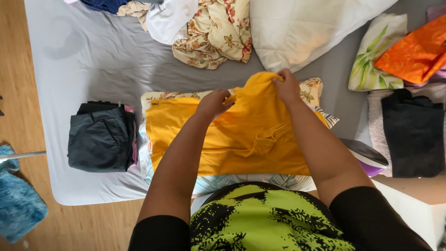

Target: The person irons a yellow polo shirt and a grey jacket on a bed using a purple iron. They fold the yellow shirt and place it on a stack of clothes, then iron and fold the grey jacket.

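Yellow garment (241, 135), rumpled (far edge lifted), both hands (251, 96) pinching its cloth.

Single view, head-mounted, worn by the person. Faces steeply downward and forward over the wearer's own chest and forearms. Close range: both forearms fill the lower centre, the left hand (213, 103) and right hand (287, 87) sit near mid-frame. Beyond the fingers, the bed (83, 56) runs to the upper edge. Left of the fingers, a strip of wooden floor (18, 93). No second view.
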